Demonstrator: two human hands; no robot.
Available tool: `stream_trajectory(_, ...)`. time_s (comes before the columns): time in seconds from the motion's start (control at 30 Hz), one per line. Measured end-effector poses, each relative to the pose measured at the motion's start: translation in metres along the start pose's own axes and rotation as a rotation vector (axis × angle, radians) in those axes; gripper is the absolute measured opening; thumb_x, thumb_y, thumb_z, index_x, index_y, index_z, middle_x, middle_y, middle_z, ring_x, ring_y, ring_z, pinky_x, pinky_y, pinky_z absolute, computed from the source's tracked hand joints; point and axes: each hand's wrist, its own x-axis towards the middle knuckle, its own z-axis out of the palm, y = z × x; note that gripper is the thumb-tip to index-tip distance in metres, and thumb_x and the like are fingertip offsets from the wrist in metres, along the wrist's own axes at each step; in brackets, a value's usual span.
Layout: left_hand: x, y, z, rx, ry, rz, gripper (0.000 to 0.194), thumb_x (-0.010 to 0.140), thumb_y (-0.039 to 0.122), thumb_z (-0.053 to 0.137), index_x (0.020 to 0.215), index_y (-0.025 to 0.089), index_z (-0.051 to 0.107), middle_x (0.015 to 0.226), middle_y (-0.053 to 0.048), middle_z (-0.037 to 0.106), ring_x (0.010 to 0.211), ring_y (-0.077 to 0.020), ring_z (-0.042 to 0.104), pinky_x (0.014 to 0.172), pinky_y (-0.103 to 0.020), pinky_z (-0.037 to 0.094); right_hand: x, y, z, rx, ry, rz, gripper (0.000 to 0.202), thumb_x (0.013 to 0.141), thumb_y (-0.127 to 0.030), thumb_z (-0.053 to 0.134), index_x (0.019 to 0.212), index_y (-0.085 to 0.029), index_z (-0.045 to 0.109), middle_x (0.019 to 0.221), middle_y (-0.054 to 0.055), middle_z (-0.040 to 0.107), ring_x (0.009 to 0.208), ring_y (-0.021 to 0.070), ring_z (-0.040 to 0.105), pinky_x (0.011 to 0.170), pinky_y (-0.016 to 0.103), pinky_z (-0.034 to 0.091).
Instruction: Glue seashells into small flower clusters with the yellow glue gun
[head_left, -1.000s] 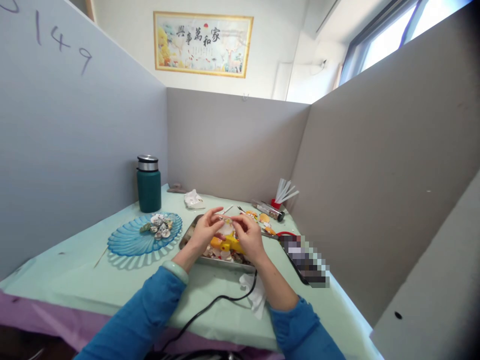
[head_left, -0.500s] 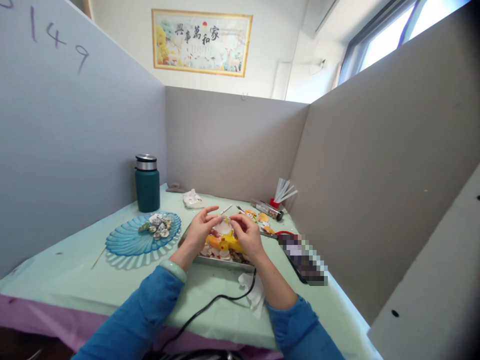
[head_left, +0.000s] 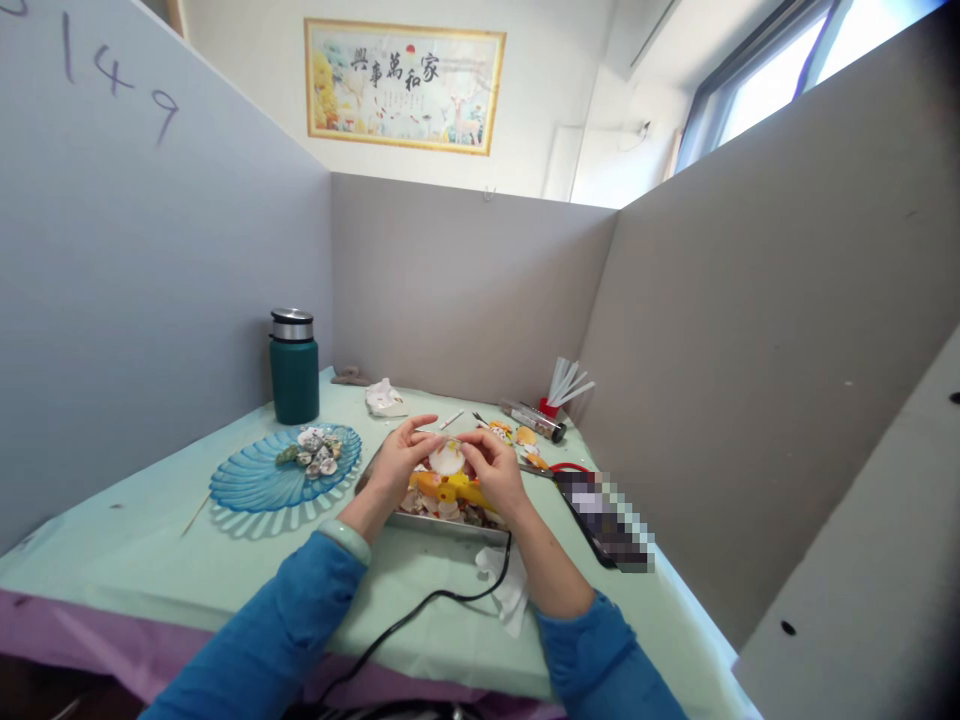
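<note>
My left hand [head_left: 397, 465] and my right hand [head_left: 495, 470] meet over a metal tray [head_left: 442, 525]. Between their fingertips is a pale, round, flat piece that looks like a seashell [head_left: 448, 458], pinched at its upper edge from both sides. The left fingers are partly stretched out above it, while the right fingers curl in. Just beneath, a yellow glue gun [head_left: 454, 489] lies across the tray on a heap of shells [head_left: 442, 508]. Its nozzle and part of its body are hidden by my hands.
On the left, a blue scalloped plate [head_left: 247, 480] carries a clump of shells [head_left: 319, 455], with a green bottle [head_left: 294, 370] behind. A phone [head_left: 600, 520] and red-handled scissors [head_left: 570, 467] lie right. A black cable [head_left: 427, 598] crosses the front; glue sticks [head_left: 568, 383] stand behind.
The pale round piece has tipped slightly and shows more of its white face. Both hands stay nearly in place, with small finger shifts.
</note>
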Motion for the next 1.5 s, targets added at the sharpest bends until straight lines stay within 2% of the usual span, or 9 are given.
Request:
stream_trajectory(0.13,-0.001,0.000,0.000,-0.066,-0.027,-0.010,0.055,0.064,0.029,0.076,0.111,0.015,0.050,0.074,-0.003,0.068,0.064,-0.0153,0.064,0.061,-0.025,0.047,0.000,-0.003,0.000,0.058,-0.013,0.029,0.018,0.076,-0.034,0.058,0.083,-0.018,0.063,0.059,-0.003,0.052,0.048,0.0105,0.047,0.045,0.023,0.039)
stream_trajectory(0.57,0.002,-0.002,-0.003,-0.077,0.027,0.016,0.044,0.059,0.029,0.078,0.093,0.016,0.053,0.065,0.003,0.063,0.058,-0.0102,0.058,0.057,-0.020,0.043,-0.001,0.002,0.001,0.116,-0.059,0.033,0.016,0.078,-0.031,0.060,0.084,-0.017,0.063,0.058,-0.004,0.051,0.049,0.0092,0.047,0.047,0.022,0.039)
stream_trajectory(0.7,0.001,-0.001,0.000,-0.083,0.024,-0.011,0.047,0.062,0.030,0.077,0.100,0.016,0.053,0.065,0.004,0.062,0.054,-0.0078,0.055,0.052,-0.018,0.040,-0.001,-0.001,0.003,0.125,-0.037,0.054,0.017,0.077,-0.033,0.061,0.084,-0.017,0.063,0.059,-0.004,0.052,0.047,0.0088,0.046,0.046,0.021,0.038)
stream_trajectory(0.93,-0.003,0.001,0.007,-0.067,-0.031,-0.020,0.059,0.062,0.031,0.077,0.113,0.016,0.052,0.075,0.001,0.064,0.063,-0.0113,0.060,0.059,-0.021,0.044,0.001,-0.002,0.003,0.118,0.073,0.083,0.020,0.074,-0.035,0.060,0.083,-0.017,0.061,0.061,-0.003,0.055,0.045,0.0088,0.045,0.043,0.022,0.037)
stream_trajectory(1.07,-0.002,0.000,0.006,-0.014,-0.012,-0.005,0.062,0.062,0.030,0.077,0.116,0.015,0.052,0.068,0.003,0.061,0.061,-0.0109,0.059,0.059,-0.021,0.044,0.000,-0.001,0.003,0.022,0.060,0.020,0.018,0.079,-0.034,0.058,0.085,-0.017,0.061,0.068,0.000,0.058,0.049,0.0096,0.047,0.046,0.022,0.040)
stream_trajectory(1.2,-0.001,-0.002,0.004,0.066,0.021,0.025,0.061,0.063,0.034,0.076,0.117,0.015,0.053,0.069,0.001,0.064,0.060,-0.0114,0.059,0.057,-0.021,0.044,-0.003,-0.006,0.004,-0.201,0.084,-0.140,0.014,0.081,-0.028,0.058,0.090,-0.018,0.063,0.082,0.003,0.061,0.061,0.0123,0.052,0.059,0.025,0.045)
stream_trajectory(1.5,0.001,-0.007,0.004,0.145,0.003,0.039,0.063,0.064,0.036,0.075,0.117,0.013,0.052,0.073,-0.003,0.068,0.063,-0.0136,0.061,0.063,-0.024,0.046,-0.007,-0.011,0.003,-0.365,0.045,-0.278,0.010,0.085,-0.022,0.055,0.091,-0.020,0.063,0.086,0.003,0.061,0.066,0.0131,0.054,0.064,0.025,0.046)
